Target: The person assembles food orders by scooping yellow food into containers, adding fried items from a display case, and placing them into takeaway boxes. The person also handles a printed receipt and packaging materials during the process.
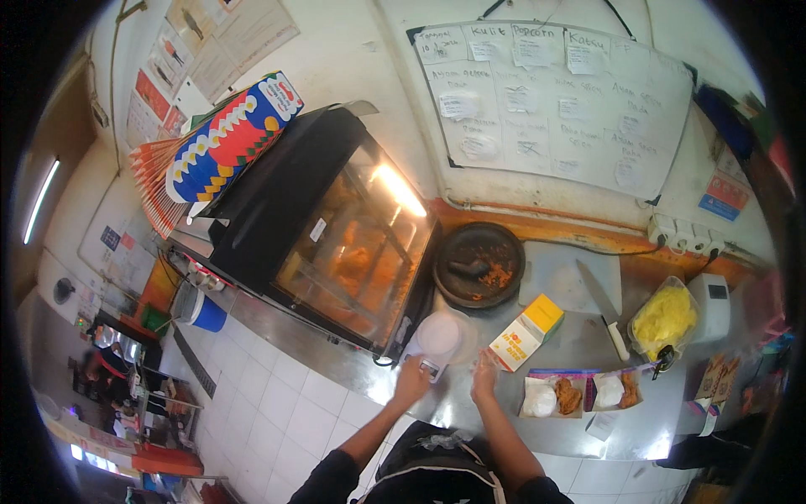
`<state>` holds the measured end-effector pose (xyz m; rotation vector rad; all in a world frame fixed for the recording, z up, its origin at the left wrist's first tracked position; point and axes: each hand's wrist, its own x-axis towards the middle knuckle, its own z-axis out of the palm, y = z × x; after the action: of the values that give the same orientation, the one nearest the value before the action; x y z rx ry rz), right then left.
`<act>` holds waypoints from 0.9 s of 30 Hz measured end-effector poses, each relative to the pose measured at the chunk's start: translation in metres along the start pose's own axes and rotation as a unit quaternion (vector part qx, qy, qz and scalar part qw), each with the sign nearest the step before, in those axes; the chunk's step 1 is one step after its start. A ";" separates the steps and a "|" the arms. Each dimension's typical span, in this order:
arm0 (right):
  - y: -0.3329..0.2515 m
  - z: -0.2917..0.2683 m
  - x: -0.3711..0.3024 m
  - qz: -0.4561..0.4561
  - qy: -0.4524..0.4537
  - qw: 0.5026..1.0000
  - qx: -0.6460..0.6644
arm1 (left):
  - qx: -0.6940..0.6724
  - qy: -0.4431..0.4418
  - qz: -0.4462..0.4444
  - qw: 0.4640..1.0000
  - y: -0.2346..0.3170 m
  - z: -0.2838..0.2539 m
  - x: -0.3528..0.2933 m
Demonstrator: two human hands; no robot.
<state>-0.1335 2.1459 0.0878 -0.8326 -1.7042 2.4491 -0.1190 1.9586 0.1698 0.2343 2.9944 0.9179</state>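
A white kitchen scale with a small display stands on the steel counter, a round pale dish on top of it. My left hand is closed at the scale's near left edge. To the right of the scale, my right hand is held low over the counter. Clear plastic covers its fingertips; whether it is a glove or something held is hard to make out. Just beyond that hand lies a yellow and white carton. Behind the scale sits a dark stone mortar with a pestle and red paste inside.
A lit glass food warmer stands at left, with stacked folded cartons on top. A knife lies across a white cutting board. Right are two open boxes of rice and fried chicken and a tub of yellow food.
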 end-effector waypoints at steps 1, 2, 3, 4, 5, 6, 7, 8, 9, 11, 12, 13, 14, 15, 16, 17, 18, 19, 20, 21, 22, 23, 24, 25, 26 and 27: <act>0.008 0.005 0.002 0.051 -0.005 0.997 0.063 | 0.047 0.024 -0.047 0.998 -0.021 0.007 0.012; 0.015 0.009 0.007 0.113 -0.016 0.985 0.127 | 0.067 0.031 -0.038 0.997 -0.036 0.015 0.020; 0.022 0.012 0.013 0.062 -0.018 0.994 0.084 | 0.088 0.039 -0.029 0.995 -0.046 0.024 0.024; 0.028 0.017 0.021 0.023 -0.026 0.998 0.044 | 0.107 0.033 -0.043 0.993 -0.052 0.031 0.026; 0.032 0.022 0.027 0.005 -0.021 1.000 0.006 | 0.149 0.057 -0.015 0.987 -0.053 0.039 0.025; 0.034 0.025 0.033 -0.050 -0.020 0.997 -0.052 | 0.188 0.063 -0.011 0.980 -0.048 0.047 0.020; 0.033 0.027 0.038 -0.084 -0.005 0.990 -0.109 | 0.228 0.036 -0.026 0.973 -0.041 0.054 0.014; 0.031 0.027 0.041 -0.078 0.020 0.985 -0.151 | 0.214 0.018 -0.044 0.976 -0.032 0.058 0.007; 0.027 0.025 0.042 -0.109 0.004 0.982 -0.155 | 0.207 0.008 -0.030 0.978 -0.024 0.062 0.001; 0.016 0.020 0.037 -0.078 -0.014 0.990 -0.119 | 0.204 -0.012 -0.004 0.979 -0.007 0.064 -0.013; 0.009 0.018 0.034 -0.091 -0.012 0.987 -0.135 | 0.189 -0.022 -0.005 0.982 0.000 0.064 -0.018; 0.004 0.016 0.031 -0.094 -0.013 0.986 -0.139 | 0.169 -0.025 -0.001 0.985 0.005 0.062 -0.023; 0.001 0.015 0.029 -0.112 -0.021 0.985 -0.130 | 0.151 -0.017 0.005 0.988 0.009 0.060 -0.027; 0.001 0.014 0.027 -0.102 -0.016 0.984 -0.143 | 0.146 -0.024 0.007 0.989 0.012 0.057 -0.029; 0.003 0.013 0.028 -0.108 -0.017 0.984 -0.143 | 0.144 -0.018 0.048 0.988 0.014 0.054 -0.031; 0.007 0.012 0.031 -0.111 -0.018 0.986 -0.124 | 0.154 -0.029 0.083 0.984 0.015 0.051 -0.033; 0.014 0.009 0.034 -0.150 -0.018 0.972 -0.179 | 0.173 -0.021 0.123 0.977 0.015 0.049 -0.035; 0.021 0.005 0.038 -0.186 -0.018 0.959 -0.214 | 0.150 -0.039 0.125 0.980 0.015 0.047 -0.035; 0.029 0.001 0.042 -0.207 -0.009 0.947 -0.247 | 0.136 -0.037 0.134 0.981 0.013 0.047 -0.036; 0.036 -0.004 0.045 -0.196 -0.008 0.957 -0.213 | 0.130 -0.041 0.146 0.980 0.010 0.046 -0.036; 0.042 -0.009 0.046 -0.171 0.003 0.969 -0.177 | 0.120 -0.031 0.151 0.981 0.007 0.046 -0.037; 0.045 -0.014 0.044 -0.147 0.015 0.979 -0.141 | 0.118 -0.029 0.160 0.980 0.002 0.047 -0.037; 0.045 -0.018 0.040 -0.157 0.033 0.972 -0.169 | 0.115 -0.027 0.169 0.979 -0.003 0.047 -0.036; 0.041 -0.022 0.031 -0.168 0.051 0.965 -0.196 | 0.116 -0.040 0.166 0.979 -0.008 0.047 -0.036; 0.035 -0.021 0.020 -0.178 0.068 0.956 -0.222 | 0.117 -0.054 0.163 0.978 -0.012 0.046 -0.034; 0.028 -0.018 0.001 -0.135 0.095 0.975 -0.146 | 0.127 -0.072 0.163 0.976 -0.017 0.045 -0.033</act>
<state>-0.1191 2.1512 0.0580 -0.7685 -1.9799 1.9115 -0.0870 1.9651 0.1221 0.7786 2.9772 0.4960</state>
